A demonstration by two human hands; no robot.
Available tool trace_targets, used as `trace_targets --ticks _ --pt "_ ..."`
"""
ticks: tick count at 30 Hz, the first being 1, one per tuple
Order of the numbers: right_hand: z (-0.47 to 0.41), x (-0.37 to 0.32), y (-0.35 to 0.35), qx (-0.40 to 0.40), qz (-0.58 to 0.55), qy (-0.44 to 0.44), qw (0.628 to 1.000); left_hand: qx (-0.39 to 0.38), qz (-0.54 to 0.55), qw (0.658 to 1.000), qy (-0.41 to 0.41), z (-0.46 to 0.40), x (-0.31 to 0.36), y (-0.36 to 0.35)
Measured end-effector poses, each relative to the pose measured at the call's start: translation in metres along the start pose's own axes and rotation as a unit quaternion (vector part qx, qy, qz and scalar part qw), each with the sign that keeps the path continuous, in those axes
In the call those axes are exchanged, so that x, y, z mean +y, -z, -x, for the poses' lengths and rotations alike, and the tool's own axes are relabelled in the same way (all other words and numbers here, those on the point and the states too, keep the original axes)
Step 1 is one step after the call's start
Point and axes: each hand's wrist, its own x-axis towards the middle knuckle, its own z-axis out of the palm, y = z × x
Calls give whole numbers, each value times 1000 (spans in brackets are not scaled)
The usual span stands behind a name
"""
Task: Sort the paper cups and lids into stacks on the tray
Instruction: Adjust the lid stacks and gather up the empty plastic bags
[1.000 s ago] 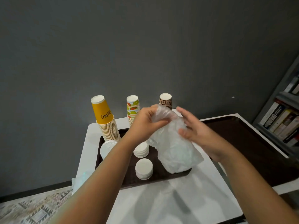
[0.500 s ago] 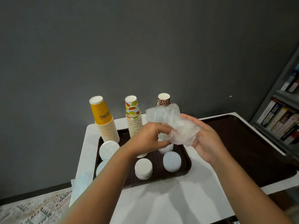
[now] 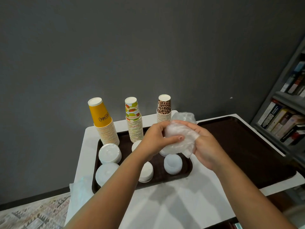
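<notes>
Cups (image 3: 134, 119) and lids (image 3: 173, 164) stood stacked on the tray (image 3: 187, 171) at twelve o'clock; above it both hands, left (image 3: 154, 139) and right (image 3: 206, 146), kept a closed grip on a crumpled plastic bag (image 3: 179, 138). Sorting looked done; next, discard it.

Both forearms are stretched forward and brought together. The left hand (image 3: 155, 139) is curled, its thumb laid across crumpled plastic wrap (image 3: 179, 138). The right hand (image 3: 206, 146) is cupped around the wrap's far side.
</notes>
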Motion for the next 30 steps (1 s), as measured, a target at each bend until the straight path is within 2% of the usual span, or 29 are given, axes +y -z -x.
trace_targets --ticks 3,6,7,9,12,15,20,25,28,30 --pt "0 5 2 53 32 41 997 99 -56 994 0 -2 0 3" --pt "1 13 3 183 159 171 955 234 -155 959 -39 -6 -5 9" --pt "3 15 2 202 184 203 940 263 -179 947 -51 -5 -6 8" --pt "5 23 -2 175 217 243 929 277 -180 941 -75 -4 -5 3" --pt "2 39 -5 102 309 229 917 251 -174 948 -93 -3 -8 -10" --pt "-2 51 0 87 358 201 908 215 -145 962 -82 -5 -11 -19" --pt "-1 49 17 95 348 179 916 84 20 996 -35 -8 -18 -24" --pt "5 45 30 75 238 137 959 -26 160 987 -10 -8 -19 -27" --pt "9 43 36 113 219 137 959 -47 195 980 -8 -8 -18 -36" --pt "14 41 44 162 213 131 954 -30 165 986 -12 -9 -17 -47"
